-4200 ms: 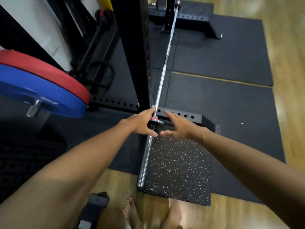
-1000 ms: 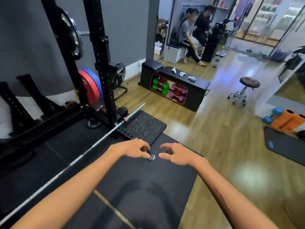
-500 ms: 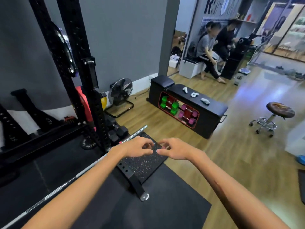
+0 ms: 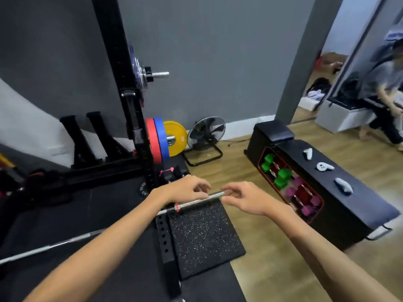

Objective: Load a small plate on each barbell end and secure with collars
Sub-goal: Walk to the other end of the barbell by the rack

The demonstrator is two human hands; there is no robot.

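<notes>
a small gym: a black power rack [image 4: 122, 88], coloured weight plates [image 4: 161, 138], rubber floor mats [image 4: 202, 236], a barbell [image 4: 196, 201] and a box of dumbbells [image 4: 290, 186].

The barbell [image 4: 196, 201] was a long chrome bar lying flat along the black floor mat [image 4: 122, 269], running from the mat's left edge toward its far right corner. Its smooth sleeve end, bare of plates and collars, rested over the far edge of a speckled rubber pad [image 4: 202, 236]. A red ring marked the sleeve's inner shoulder.
</notes>
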